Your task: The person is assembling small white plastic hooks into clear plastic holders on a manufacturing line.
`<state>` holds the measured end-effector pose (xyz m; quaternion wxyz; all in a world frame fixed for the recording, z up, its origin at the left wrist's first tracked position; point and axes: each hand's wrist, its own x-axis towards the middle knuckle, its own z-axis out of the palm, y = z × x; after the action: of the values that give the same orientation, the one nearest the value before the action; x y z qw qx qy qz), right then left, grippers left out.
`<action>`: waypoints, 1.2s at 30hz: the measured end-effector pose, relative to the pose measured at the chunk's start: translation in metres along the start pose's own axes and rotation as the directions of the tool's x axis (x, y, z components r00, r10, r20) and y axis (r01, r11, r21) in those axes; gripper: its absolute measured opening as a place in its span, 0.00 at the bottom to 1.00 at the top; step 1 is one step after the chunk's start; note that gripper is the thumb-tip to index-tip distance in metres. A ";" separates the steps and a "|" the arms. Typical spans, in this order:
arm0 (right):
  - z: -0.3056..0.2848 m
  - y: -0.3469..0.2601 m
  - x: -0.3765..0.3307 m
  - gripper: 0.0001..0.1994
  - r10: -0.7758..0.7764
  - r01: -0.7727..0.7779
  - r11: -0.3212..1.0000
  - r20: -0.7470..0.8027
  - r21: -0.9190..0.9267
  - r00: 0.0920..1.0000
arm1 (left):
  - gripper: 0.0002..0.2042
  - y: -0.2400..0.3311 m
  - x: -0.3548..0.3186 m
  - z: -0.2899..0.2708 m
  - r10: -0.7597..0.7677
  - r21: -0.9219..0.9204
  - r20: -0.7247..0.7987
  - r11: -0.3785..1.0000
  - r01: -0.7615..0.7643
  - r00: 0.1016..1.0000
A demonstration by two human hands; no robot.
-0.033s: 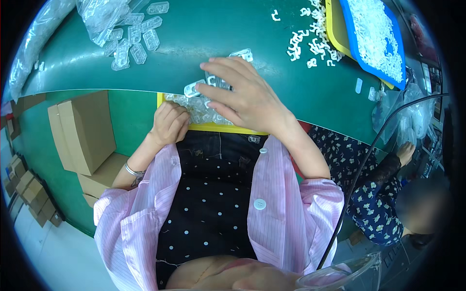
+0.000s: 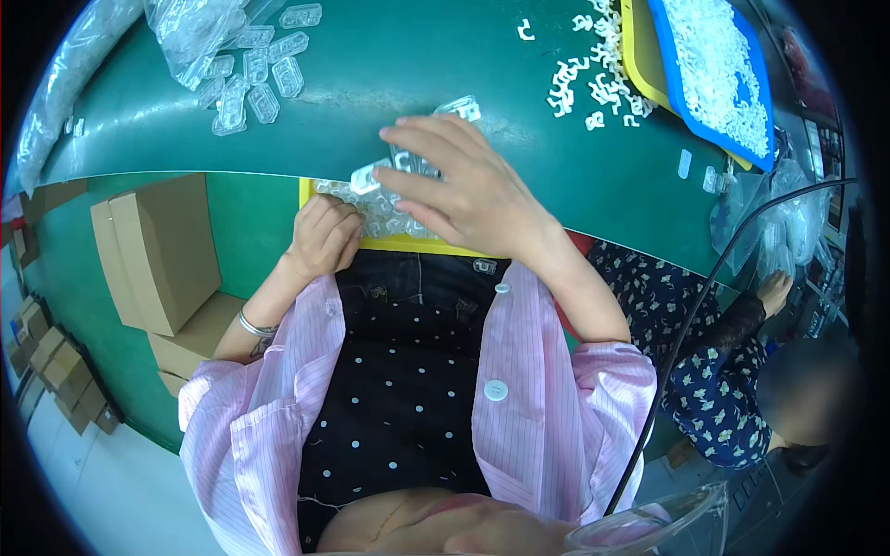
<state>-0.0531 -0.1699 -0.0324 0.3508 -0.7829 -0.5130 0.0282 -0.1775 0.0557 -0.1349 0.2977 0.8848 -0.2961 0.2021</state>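
Observation:
Curled fingers of my left hand (image 2: 324, 233) rest by the left end of a yellow tray (image 2: 426, 246). They are closed, and whatever they may hold is hidden. Small translucent plastic pieces (image 2: 382, 215) fill the tray. Above it my right hand (image 2: 477, 190) has its fingers spread. A clear plastic part (image 2: 367, 177) touches or lies just beside its index fingertip, at the table edge. Another clear part (image 2: 408, 162) shows between the spread fingers, partly covered. Beyond the knuckles, one more clear case-like part (image 2: 464, 108) lies on the green table.
Several clear cases (image 2: 246, 88) lie at the far left beside a plastic bag (image 2: 195, 37). At the far right are loose white clips (image 2: 607, 88) and a blue tray (image 2: 766, 111) of white pieces. Cardboard boxes (image 2: 158, 250) stand left; a co-worker (image 2: 714, 398) is at right.
My right hand has shifted very slightly toward me, and the clear part at its index fingertip has tipped or slid a little nearer. My left hand has stayed put.

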 end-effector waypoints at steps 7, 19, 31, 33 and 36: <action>0.031 -0.015 -0.016 0.10 -0.227 0.213 0.920 -0.005 -0.331 0.974 | 0.14 0.016 0.003 -0.004 0.042 -0.115 0.009 0.993 -0.040 0.999; 0.063 -0.005 -0.085 0.08 -0.004 -0.022 0.993 -0.222 -0.114 0.975 | 0.15 0.030 0.042 -0.024 0.098 0.092 -0.152 0.992 -0.085 0.983; 0.103 -0.052 -0.194 0.15 0.746 -0.811 0.554 -0.321 -0.189 0.584 | 0.20 0.026 0.157 -0.008 -0.131 0.031 0.176 0.991 0.128 0.976; 0.107 -0.049 -0.196 0.13 0.800 -0.845 0.500 -0.272 -0.190 0.535 | 0.19 0.028 0.153 -0.008 -0.086 0.006 0.150 0.996 0.086 0.985; 0.102 -0.053 -0.192 0.07 0.866 -0.854 0.439 -0.122 -0.280 0.485 | 0.20 0.025 0.133 -0.003 0.051 0.032 0.125 0.998 -0.055 0.991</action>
<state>-0.2264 -0.2625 -0.1389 0.1531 -0.9772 -0.0492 0.1389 -0.0958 -0.0120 -0.0511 0.2575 0.8927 -0.3338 0.1595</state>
